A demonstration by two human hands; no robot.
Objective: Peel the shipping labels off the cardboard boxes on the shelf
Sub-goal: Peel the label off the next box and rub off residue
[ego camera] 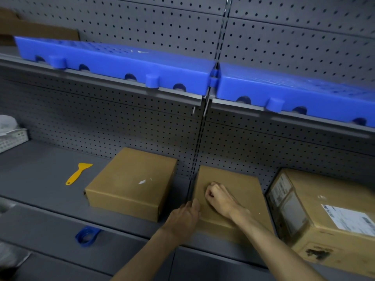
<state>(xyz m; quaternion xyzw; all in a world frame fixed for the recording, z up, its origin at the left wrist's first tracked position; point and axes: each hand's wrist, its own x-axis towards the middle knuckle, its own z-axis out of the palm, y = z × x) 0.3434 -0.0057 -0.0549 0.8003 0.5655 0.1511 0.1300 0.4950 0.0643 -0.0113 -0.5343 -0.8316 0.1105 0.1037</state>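
left hand (185, 217) grips the middle cardboard box (239, 191) at lower centre; right hand (218, 196) is curled on top, contents unclear. hasty picking could tear cardboard.

The scene is dimly and evenly lit, with a cool grey cast. The saturated blue plastic pallet panels (125, 57) on the upper tier are caught by the strongest light, and small pale glints are seen on their tops. The perforated grey metal back wall (113, 126) beneath them is left in deep shadow. Straight shelf edges are bent by wide-angle distortion toward the borders. Softness and motion blur are noticed throughout, and the left margin is smeared
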